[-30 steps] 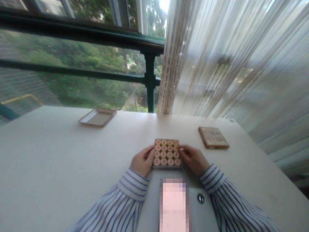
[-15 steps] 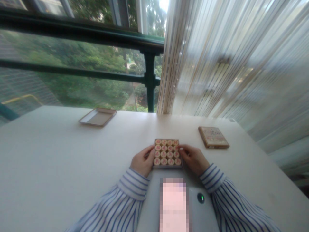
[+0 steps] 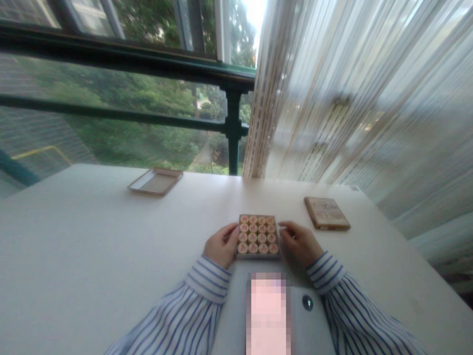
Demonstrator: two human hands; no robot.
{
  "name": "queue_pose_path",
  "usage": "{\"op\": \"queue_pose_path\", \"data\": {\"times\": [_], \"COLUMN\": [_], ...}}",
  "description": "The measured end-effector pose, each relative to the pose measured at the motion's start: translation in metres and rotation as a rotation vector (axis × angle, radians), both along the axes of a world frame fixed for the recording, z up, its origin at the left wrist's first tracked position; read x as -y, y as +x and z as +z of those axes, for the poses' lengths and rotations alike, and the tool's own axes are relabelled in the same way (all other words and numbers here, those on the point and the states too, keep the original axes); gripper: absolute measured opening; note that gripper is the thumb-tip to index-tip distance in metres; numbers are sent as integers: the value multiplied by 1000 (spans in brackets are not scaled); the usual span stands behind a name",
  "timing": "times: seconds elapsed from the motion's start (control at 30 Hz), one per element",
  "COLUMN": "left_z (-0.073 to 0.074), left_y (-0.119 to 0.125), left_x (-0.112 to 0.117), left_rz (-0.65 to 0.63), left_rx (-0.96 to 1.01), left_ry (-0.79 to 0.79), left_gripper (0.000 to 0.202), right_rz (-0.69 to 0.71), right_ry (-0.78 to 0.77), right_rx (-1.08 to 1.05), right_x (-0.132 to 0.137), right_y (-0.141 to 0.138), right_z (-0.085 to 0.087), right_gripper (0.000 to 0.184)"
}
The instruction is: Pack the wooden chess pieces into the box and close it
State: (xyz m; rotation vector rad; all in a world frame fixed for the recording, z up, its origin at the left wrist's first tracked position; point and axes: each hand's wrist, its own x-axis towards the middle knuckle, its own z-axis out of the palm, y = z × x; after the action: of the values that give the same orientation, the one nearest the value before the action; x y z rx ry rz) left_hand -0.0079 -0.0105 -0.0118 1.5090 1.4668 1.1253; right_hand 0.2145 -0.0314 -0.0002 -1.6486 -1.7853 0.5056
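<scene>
A small square box [image 3: 258, 256] lies on the table in front of me, filled with rows of round Chinese chess pieces [image 3: 257, 235]. The pieces are pale with red characters and face up. At the box's left side, my left hand [image 3: 221, 245] grips the wall between thumb and curled fingers. Just off the right side is my right hand [image 3: 300, 241], with a narrow gap between its fingertips and the box. Its index finger reaches toward the box and the others are loosely bent; I see nothing held in it.
An open shallow tray or lid [image 3: 157, 182] lies at the far left of the white table [image 3: 92, 236]. To the right sits a closed flat box [image 3: 327, 213] with a printed cover. Close to me are a blurred-out screen [image 3: 268, 315] and a white device with a round dark button [image 3: 307, 302].
My right hand has come away from the box's right edge, leaving a small gap. My left hand keeps its grip. The whole view has shifted slightly.
</scene>
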Motion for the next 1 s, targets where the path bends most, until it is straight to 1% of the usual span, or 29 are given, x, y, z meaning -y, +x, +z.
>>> {"op": "queue_pose_path", "data": {"times": [0.3, 0.5, 0.67, 0.8, 1.0], "left_z": [-5, -3, 4, 10, 21], "left_y": [-5, -15, -26, -34, -51], "left_x": [-2, 0, 2, 6, 4], "left_rz": [21, 14, -11, -39, -21], "left_rx": [-6, 24, 43, -9, -34], "left_ry": [26, 57, 68, 84, 105], "left_gripper": [35, 37, 36, 37, 37], "right_rz": [36, 68, 103, 145, 212], "right_ry": [4, 47, 53, 67, 65], "right_rx": [15, 64, 154, 196, 238], "right_x": [8, 9, 6, 2, -15], "right_y": [-1, -5, -10, -17, -31], "right_z": [8, 15, 29, 41, 62], "right_gripper": [26, 25, 25, 25, 25]}}
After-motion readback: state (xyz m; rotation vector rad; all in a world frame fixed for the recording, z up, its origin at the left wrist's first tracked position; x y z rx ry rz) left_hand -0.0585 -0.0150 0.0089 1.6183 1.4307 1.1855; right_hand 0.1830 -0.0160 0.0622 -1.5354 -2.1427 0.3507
